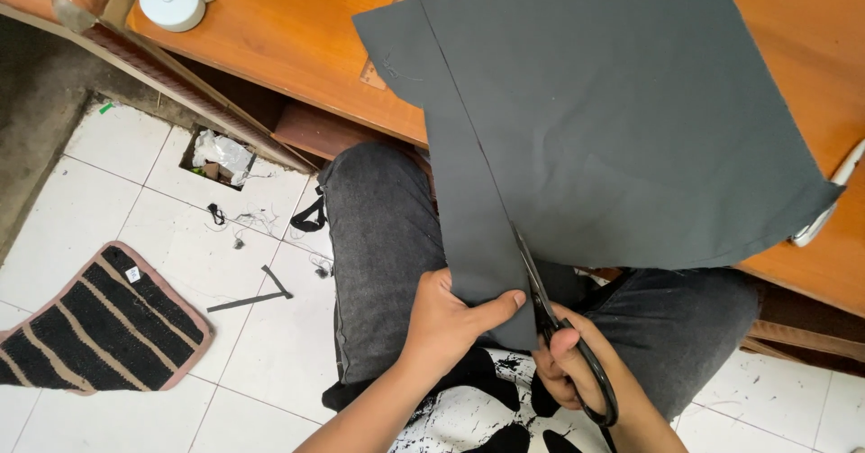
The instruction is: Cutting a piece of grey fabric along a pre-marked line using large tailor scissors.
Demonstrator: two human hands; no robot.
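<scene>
orange wooden table (297, 29) over white tiled floor (180, 264); left fingers (500, 307) pinching grey fabric (613, 119), right fingers (568, 345) through scissors (541, 300)

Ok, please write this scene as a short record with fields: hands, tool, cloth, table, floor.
left hand: left hand pinches the near edge of the cloth, thumb on top
right hand: right hand holds the scissors, fingers through the handles
tool: scissors, blades at the cloth's near edge, on a line marked on it
cloth: dark grey cloth hanging off the table over the lap
table: wooden table with a ruler and a white round container
floor: striped mat, cloth strip
</scene>
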